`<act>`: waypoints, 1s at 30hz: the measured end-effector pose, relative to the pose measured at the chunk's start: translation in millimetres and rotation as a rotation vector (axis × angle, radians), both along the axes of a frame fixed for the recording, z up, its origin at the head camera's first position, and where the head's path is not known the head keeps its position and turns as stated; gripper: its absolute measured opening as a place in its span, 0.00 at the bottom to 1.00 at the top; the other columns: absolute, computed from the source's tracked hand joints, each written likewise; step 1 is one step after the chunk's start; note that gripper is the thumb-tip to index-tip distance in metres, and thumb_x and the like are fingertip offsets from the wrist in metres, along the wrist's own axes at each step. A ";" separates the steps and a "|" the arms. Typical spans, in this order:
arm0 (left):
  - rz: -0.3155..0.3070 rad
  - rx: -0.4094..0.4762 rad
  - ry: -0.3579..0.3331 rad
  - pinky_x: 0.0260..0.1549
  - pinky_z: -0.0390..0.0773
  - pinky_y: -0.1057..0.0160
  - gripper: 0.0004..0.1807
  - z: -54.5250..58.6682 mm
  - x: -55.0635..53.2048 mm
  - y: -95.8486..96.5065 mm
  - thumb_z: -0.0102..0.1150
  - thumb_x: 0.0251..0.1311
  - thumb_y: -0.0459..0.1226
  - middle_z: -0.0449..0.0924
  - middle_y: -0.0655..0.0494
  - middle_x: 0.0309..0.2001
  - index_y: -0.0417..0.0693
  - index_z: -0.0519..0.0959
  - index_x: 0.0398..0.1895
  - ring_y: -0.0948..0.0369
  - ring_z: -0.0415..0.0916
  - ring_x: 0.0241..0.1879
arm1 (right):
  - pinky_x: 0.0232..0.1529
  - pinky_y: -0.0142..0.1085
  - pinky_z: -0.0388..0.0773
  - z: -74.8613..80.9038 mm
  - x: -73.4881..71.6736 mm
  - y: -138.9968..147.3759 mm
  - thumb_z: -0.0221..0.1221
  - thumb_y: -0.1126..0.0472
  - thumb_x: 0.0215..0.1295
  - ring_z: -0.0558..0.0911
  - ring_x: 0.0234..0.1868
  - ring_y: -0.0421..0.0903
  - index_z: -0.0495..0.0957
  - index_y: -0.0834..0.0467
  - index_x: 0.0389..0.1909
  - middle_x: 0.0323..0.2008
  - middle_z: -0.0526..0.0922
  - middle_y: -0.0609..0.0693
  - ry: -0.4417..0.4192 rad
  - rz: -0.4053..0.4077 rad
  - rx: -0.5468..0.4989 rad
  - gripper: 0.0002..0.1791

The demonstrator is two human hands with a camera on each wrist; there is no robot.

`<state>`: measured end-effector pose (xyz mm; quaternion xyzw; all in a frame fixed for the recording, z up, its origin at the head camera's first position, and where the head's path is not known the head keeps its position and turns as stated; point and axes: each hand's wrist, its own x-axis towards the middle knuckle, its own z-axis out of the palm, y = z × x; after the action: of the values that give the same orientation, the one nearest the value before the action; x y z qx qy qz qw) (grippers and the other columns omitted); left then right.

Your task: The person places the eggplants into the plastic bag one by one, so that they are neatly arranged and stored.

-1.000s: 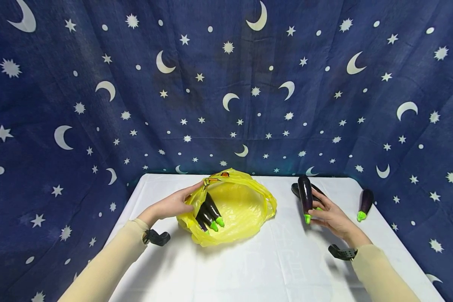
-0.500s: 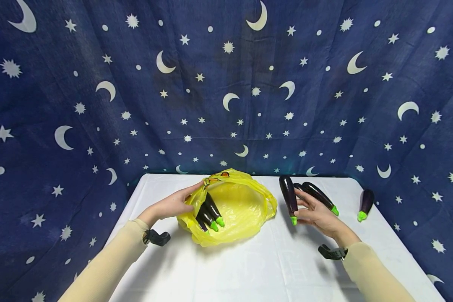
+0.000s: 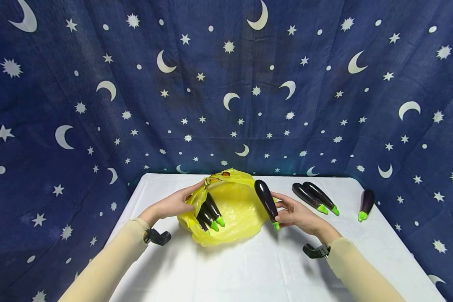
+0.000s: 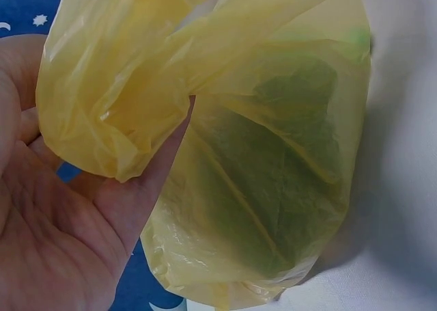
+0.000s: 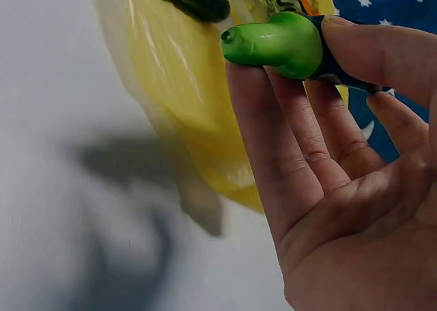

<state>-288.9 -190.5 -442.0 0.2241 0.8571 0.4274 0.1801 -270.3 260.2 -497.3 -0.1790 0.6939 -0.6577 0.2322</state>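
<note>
A yellow plastic bag (image 3: 238, 209) lies with its mouth spread toward me, and several dark eggplants (image 3: 210, 209) with green stems rest inside its left part. My left hand (image 3: 173, 204) grips the bag's left rim; in the left wrist view the yellow film (image 4: 116, 106) passes between thumb and fingers, and the eggplants show dimly through it. At the bag's right edge, my right hand (image 3: 298, 214) pinches an eggplant (image 3: 266, 201) near its stem end, tilted and raised off the table. The right wrist view shows the green stem (image 5: 280, 46) between thumb and fingers.
On the white table (image 3: 234, 272), two eggplants (image 3: 315, 197) lie side by side right of my right hand. Another eggplant (image 3: 367, 204) sits by the table's right edge. A dark blue curtain (image 3: 196, 105) with moons and stars stands behind.
My right hand has carried the eggplant leftward, from beside the pair on the table to the bag's right edge. My left hand stays in place on the rim.
</note>
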 end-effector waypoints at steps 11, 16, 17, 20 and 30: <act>-0.010 0.013 0.001 0.72 0.57 0.45 0.51 -0.3 -0.2 -0.3 0.58 0.57 0.30 0.51 0.56 0.81 0.67 0.50 0.83 0.54 0.53 0.76 | 0.46 0.53 0.84 -9.3 -13.4 -31.6 0.64 0.69 0.66 0.85 0.49 0.54 0.52 0.53 0.82 0.63 0.73 0.63 -0.054 0.058 0.022 0.47; -0.012 0.014 0.004 0.71 0.58 0.46 0.51 -0.7 -0.7 -0.4 0.58 0.57 0.29 0.52 0.55 0.81 0.65 0.51 0.83 0.54 0.54 0.75 | 0.46 0.52 0.84 -13.2 -21.9 -50.6 0.64 0.69 0.66 0.85 0.49 0.54 0.53 0.51 0.82 0.64 0.72 0.63 -0.082 0.086 0.042 0.47; -0.011 0.012 0.005 0.71 0.58 0.46 0.51 -0.6 -0.7 -0.6 0.58 0.57 0.29 0.52 0.55 0.81 0.65 0.51 0.83 0.54 0.54 0.75 | 0.46 0.52 0.84 -13.6 -23.2 -54.9 0.64 0.69 0.65 0.85 0.49 0.53 0.54 0.51 0.82 0.64 0.72 0.63 -0.084 0.090 0.049 0.47; -0.014 0.018 0.010 0.72 0.58 0.46 0.51 -1.1 -1.0 -0.6 0.59 0.57 0.29 0.52 0.54 0.81 0.64 0.51 0.83 0.53 0.54 0.75 | 0.46 0.51 0.84 -14.6 -26.6 -67.7 0.65 0.68 0.64 0.85 0.49 0.54 0.55 0.50 0.81 0.63 0.72 0.63 -0.085 0.095 0.071 0.47; -0.013 0.017 0.027 0.71 0.58 0.47 0.51 -2.7 -1.8 -2.2 0.58 0.57 0.29 0.52 0.54 0.80 0.64 0.51 0.83 0.54 0.54 0.75 | 0.44 0.50 0.85 -16.9 -38.9 -107.3 0.66 0.68 0.62 0.84 0.48 0.55 0.59 0.48 0.80 0.60 0.74 0.62 -0.074 0.067 0.115 0.46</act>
<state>-290.7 -192.7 -444.7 0.2366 0.8545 0.4303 0.1694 -309.3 152.9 -514.2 -0.1640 0.7151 -0.6149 0.2894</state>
